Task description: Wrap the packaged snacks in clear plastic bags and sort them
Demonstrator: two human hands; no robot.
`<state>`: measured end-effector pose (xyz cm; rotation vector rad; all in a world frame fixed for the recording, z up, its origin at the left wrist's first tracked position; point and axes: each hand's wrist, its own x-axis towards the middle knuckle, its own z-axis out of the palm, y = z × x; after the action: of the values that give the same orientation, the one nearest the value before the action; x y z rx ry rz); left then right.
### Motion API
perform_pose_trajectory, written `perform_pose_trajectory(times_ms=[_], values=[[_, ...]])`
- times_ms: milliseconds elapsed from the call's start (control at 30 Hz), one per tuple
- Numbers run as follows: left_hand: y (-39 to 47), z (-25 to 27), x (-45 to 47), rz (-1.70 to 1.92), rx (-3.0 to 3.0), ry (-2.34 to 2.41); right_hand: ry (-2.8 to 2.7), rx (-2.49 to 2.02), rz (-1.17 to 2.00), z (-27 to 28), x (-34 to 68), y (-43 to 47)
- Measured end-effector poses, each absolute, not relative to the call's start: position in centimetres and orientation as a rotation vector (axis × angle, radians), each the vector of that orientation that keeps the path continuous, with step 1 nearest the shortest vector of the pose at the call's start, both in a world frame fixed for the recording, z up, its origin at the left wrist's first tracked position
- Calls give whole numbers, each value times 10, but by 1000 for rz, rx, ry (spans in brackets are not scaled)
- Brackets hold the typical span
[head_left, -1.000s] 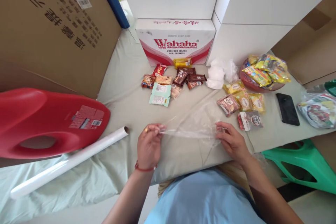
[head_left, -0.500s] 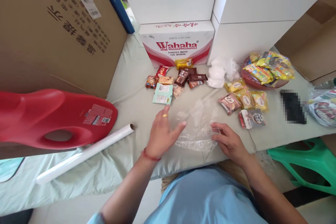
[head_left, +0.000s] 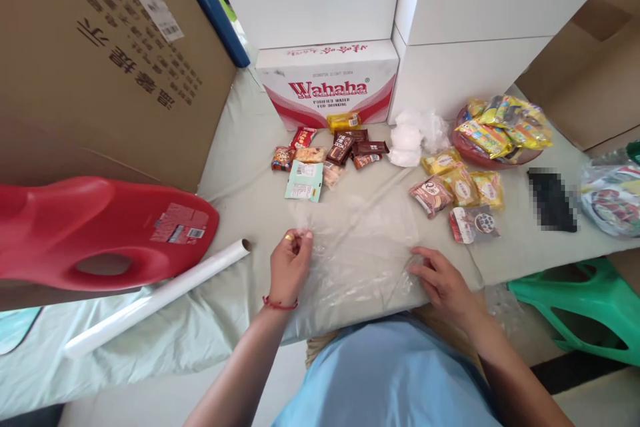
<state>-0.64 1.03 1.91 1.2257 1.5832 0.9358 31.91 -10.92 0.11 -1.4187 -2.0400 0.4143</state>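
One clear plastic bag [head_left: 363, 243] is pinched by the fingers [head_left: 305, 247] of the left hand [head_left: 288, 270]; whether it is also grasped by the right hand [head_left: 444, 283] cannot be told

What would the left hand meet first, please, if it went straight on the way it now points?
Beyond the clear, thin plastic film it pinches, the left hand would probably meet the pale mint-green rectangular packet first, though depth is hard to judge.

"Wahaha PURIFIED WATER FOR DRINKING" on white-red carton [head_left: 327, 88], "温馨提示" on cardboard box [head_left: 117, 80], "COCOA" on brown wrapper [head_left: 341, 149]
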Motion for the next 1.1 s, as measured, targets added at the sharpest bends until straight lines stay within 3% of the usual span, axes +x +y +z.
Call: perform_pose_trajectory(times_ms=[133,233,333,467,633,800,1100], values=[[-8,20,-30,992,1208,1772,-2124,-1435,628,29,330,-96],[-15,34,-39,1204,1489,2051,-1952,-1455,549,61,337,-76],[-19,48,-32,1326,1857,2013,-1902,-1367,465,77,318,-50],[-14,40,-9,967,2181,1673,-2186,-1263,447,53,266,-12],[-5,6,-8,412,2308,1648,-2331,-1667,309,0,258,14],[-4,-2,-25,326,2366,1625,-2179,-1772,234,-12,299,17],[-2,-3,-21,324,2387,1605,-2205,-1736,192,52,251,96]])
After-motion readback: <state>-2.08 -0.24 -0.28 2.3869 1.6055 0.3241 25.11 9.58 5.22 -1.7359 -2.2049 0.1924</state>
